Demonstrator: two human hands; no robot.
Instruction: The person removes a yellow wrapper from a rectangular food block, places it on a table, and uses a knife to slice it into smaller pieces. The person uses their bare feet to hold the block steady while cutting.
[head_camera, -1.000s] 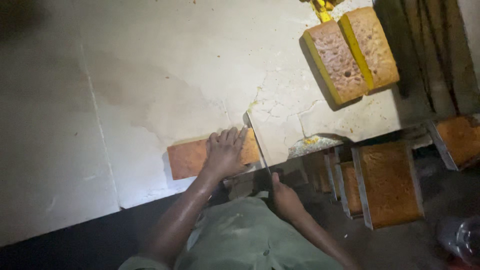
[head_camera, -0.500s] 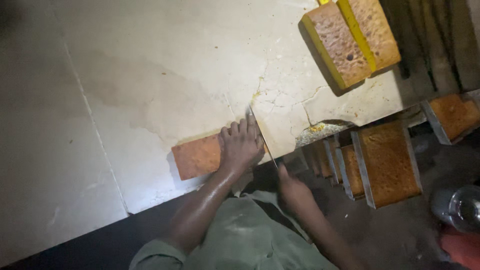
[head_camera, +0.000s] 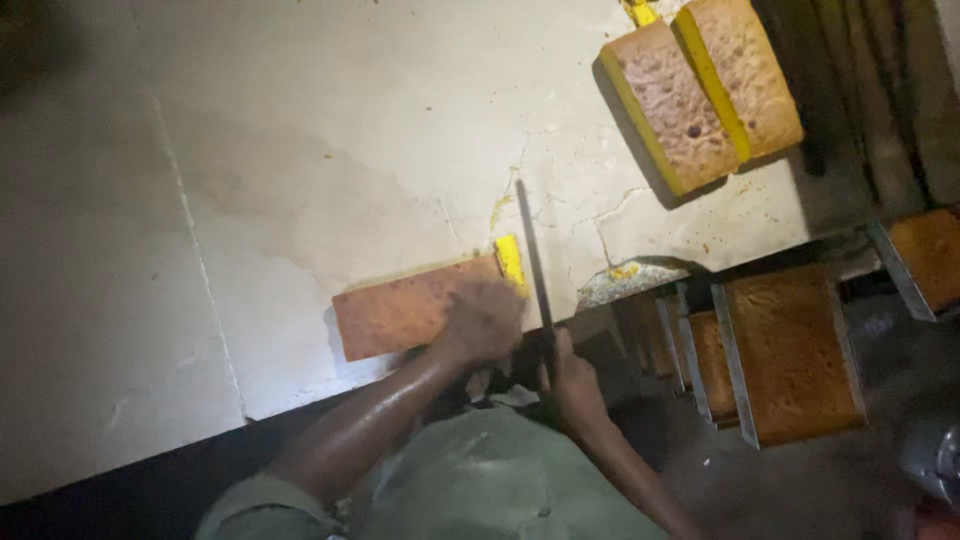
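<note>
Brown cake (head_camera: 400, 312) end hidden under blurred left hand (head_camera: 484, 320); knife (head_camera: 533, 255) handle unclear.

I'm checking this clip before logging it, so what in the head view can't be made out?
- Left hand: motion-blurred on the cake loaf; its finger positions are unclear.
- Right hand: its grip on the knife handle sits in shadow.
- Cake tin at right: cut off by the frame edge.
- Lower right corner: dark and blurred; a round object there cannot be identified.
</note>
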